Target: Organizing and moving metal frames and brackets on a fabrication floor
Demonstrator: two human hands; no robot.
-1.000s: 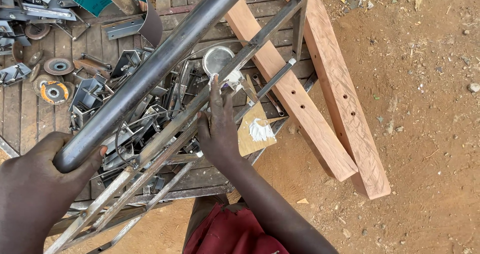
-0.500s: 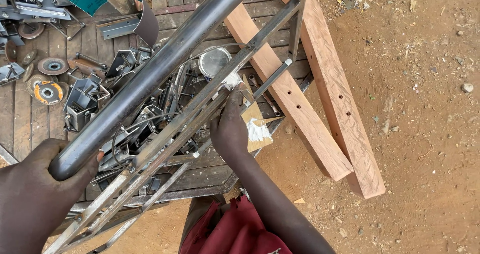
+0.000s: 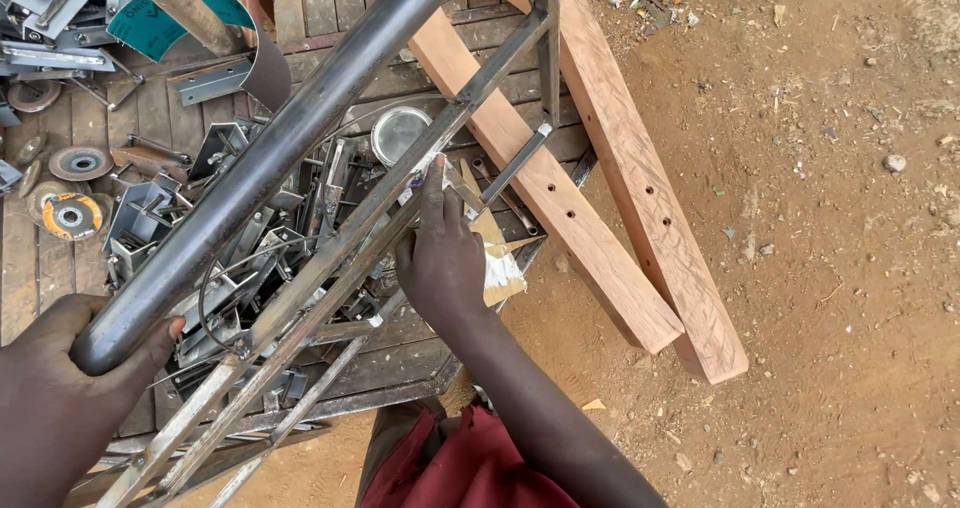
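Note:
My left hand [image 3: 60, 398] at the bottom left is closed round the near end of a thick dark steel pipe [image 3: 270, 158] that runs up to the top middle. Beside the pipe lies a welded frame of thin steel bars [image 3: 310, 303], slanting the same way. My right hand [image 3: 440, 263] rests on those bars in the middle of the view, index finger stretched along one bar. Its curled fingers hold a folded tan and white sheet [image 3: 503, 273] against the frame.
Two reddish wooden beams [image 3: 640, 168] lean off the slatted work table [image 3: 400, 358] onto the dirt ground [image 3: 830, 268]. Scrap steel brackets [image 3: 150, 218], grinding discs [image 3: 70, 213], a round tin [image 3: 397, 133] and a teal-backed sanding belt [image 3: 175, 23] crowd the table. A red garment [image 3: 470, 463] shows below.
My right hand has slid to the right and a little up along the thin bars, with the sheet under it. The left hand keeps its grip on the pipe end.

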